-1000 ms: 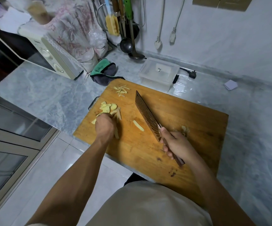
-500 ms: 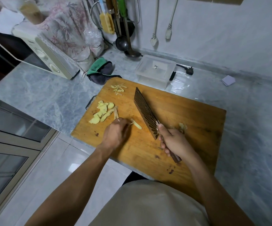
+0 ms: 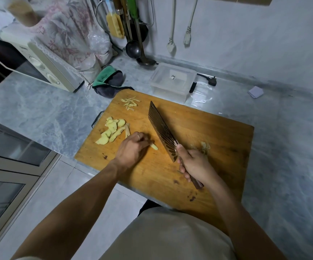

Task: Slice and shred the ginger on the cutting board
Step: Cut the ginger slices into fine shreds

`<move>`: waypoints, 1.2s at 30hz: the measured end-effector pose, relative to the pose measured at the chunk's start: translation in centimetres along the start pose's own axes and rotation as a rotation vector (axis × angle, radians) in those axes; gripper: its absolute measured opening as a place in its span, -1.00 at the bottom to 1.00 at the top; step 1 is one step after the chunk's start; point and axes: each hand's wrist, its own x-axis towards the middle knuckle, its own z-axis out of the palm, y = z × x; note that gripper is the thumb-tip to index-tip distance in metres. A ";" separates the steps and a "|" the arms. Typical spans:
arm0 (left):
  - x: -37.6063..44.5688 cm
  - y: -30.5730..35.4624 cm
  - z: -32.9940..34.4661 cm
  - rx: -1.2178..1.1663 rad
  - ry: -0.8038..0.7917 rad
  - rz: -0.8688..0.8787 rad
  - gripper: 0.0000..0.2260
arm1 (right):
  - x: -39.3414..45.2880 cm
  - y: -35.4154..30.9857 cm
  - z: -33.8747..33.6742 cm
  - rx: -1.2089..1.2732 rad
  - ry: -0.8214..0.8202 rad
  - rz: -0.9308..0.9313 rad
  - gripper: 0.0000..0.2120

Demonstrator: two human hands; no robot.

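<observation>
A: Where is the ginger?

B: On the cutting board (image 3: 217,147). One ginger piece (image 3: 154,146) lies near the board's middle, its end sticking out from under the left hand (image 3: 132,149), whose curled fingers press down on it. A heap of ginger slices (image 3: 111,132) sits at the ten o'clock side of that hand, just beside it. A small bunch of ginger shreds (image 3: 129,104) lies at the board's far edge, around twelve o'clock from the slices. Another pale ginger scrap (image 3: 205,147) shows at the two o'clock side of the right hand (image 3: 194,166).

A: And the right hand?

B: It grips the handle of the cleaver (image 3: 163,132), fingers wrapped round it. The blade points toward eleven o'clock, its edge on or close to the board, just to the three o'clock side of the held piece. I cannot tell whether it touches the ginger.

A: What lies around the board?

B: The board rests on a grey marble bench (image 3: 39,109). At its twelve o'clock stands a clear lidded plastic box (image 3: 172,79). At eleven o'clock, a green and grey cloth (image 3: 108,81) touches the board's corner. Farther toward ten o'clock is a cream microwave (image 3: 45,68) draped with a flowered cover (image 3: 67,34). Ladles (image 3: 133,47) hang against the wall behind.
</observation>
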 end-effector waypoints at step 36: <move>2.0 -1.3 -2.7 -0.333 0.064 -1.147 -0.83 | -0.3 -0.1 0.6 -0.009 -0.001 0.002 -0.48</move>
